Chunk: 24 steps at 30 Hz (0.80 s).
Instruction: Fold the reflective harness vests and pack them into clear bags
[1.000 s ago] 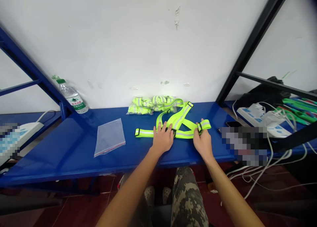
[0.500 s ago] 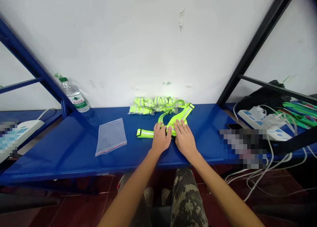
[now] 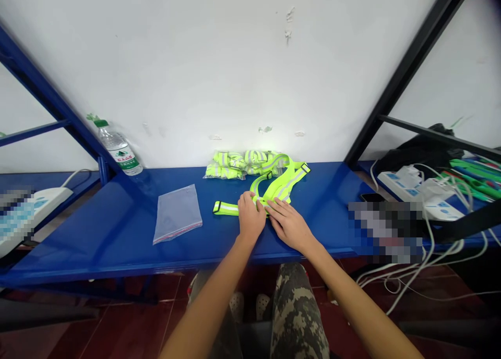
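Note:
A fluorescent yellow-green reflective strap vest [image 3: 287, 183] with silver stripes and black buckles lies on the blue table [image 3: 117, 223] in front of me. My left hand [image 3: 251, 215] has its fingers bent over a strap at the vest's lower part, closed on it. Beside it, my right hand [image 3: 287, 220] lies over the same part with fingers stretched out and flat. One strap end with a buckle sticks out left of my left hand. Behind the vest, several folded yellow-green bundles in clear bags [image 3: 225, 166] rest against the wall.
A clear zip bag [image 3: 178, 213] lies flat to the left. At the back left, a water bottle [image 3: 121, 149] stands by the blue frame. Right of the table are a power strip [image 3: 442, 208], white cables [image 3: 428, 254] and a phone [image 3: 371, 198], beside a blurred-out patch.
My right hand has slid a little left and down, closer to my left hand. More of the vest's right part shows now. My left hand still sits on the strap.

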Each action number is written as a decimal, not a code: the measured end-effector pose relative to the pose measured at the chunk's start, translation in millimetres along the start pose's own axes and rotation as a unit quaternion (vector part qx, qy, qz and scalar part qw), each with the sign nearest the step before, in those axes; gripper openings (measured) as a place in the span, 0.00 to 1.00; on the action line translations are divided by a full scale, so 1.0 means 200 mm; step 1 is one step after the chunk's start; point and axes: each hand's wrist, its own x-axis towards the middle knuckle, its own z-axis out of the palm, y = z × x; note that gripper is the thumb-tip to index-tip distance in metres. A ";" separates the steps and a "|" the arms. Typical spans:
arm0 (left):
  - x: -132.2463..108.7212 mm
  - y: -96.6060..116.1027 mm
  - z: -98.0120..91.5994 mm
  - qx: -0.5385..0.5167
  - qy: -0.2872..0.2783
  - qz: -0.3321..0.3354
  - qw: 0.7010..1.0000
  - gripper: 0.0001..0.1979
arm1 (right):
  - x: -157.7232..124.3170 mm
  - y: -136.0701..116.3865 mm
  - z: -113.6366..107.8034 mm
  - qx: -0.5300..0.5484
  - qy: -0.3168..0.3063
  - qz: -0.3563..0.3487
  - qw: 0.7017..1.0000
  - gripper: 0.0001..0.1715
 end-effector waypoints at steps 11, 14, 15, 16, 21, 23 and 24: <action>-0.17 0.08 -0.25 0.090 -0.029 -0.074 0.993 0.09 | -0.01 0.00 0.02 -0.005 -0.005 0.019 1.000 0.20; -0.25 0.07 -0.32 0.188 -0.067 -0.061 0.978 0.12 | 0.00 -0.01 0.01 -0.008 -0.010 0.023 1.000 0.21; -0.26 0.06 -0.34 0.215 -0.069 -0.053 0.973 0.13 | 0.01 -0.01 0.00 -0.009 -0.017 0.022 1.000 0.21; -0.27 0.06 -0.36 0.234 -0.073 -0.051 0.968 0.15 | 0.01 -0.01 -0.01 -0.011 -0.025 0.020 0.999 0.22; -0.23 0.05 -0.38 0.215 -0.140 -0.068 0.964 0.18 | 0.02 0.00 -0.02 -0.016 -0.052 0.001 0.999 0.24; -0.21 0.05 -0.35 0.169 -0.143 -0.090 0.971 0.18 | 0.01 0.01 -0.01 -0.013 -0.053 -0.004 0.998 0.24; -0.20 0.04 -0.34 0.126 -0.133 -0.113 0.977 0.18 | 0.01 0.02 0.00 -0.010 -0.055 -0.005 0.998 0.24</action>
